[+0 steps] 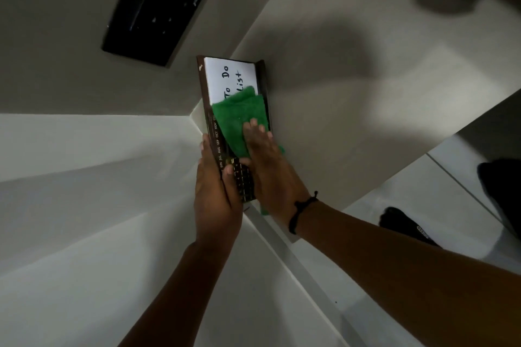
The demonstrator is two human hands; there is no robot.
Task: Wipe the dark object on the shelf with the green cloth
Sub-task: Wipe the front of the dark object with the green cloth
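Green cloth [239, 124] pressed flat on dark-framed board [204, 98], tilted.

black wall panel [160, 5] upper left on grey wall; black shoe [406, 227] on pale floor [451, 200] lower right

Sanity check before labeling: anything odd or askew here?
Nothing damaged or spilled. The left hand grips the dark board's edge while the right hand presses the green cloth flat on it, partly covering its white "To Do List" panel.
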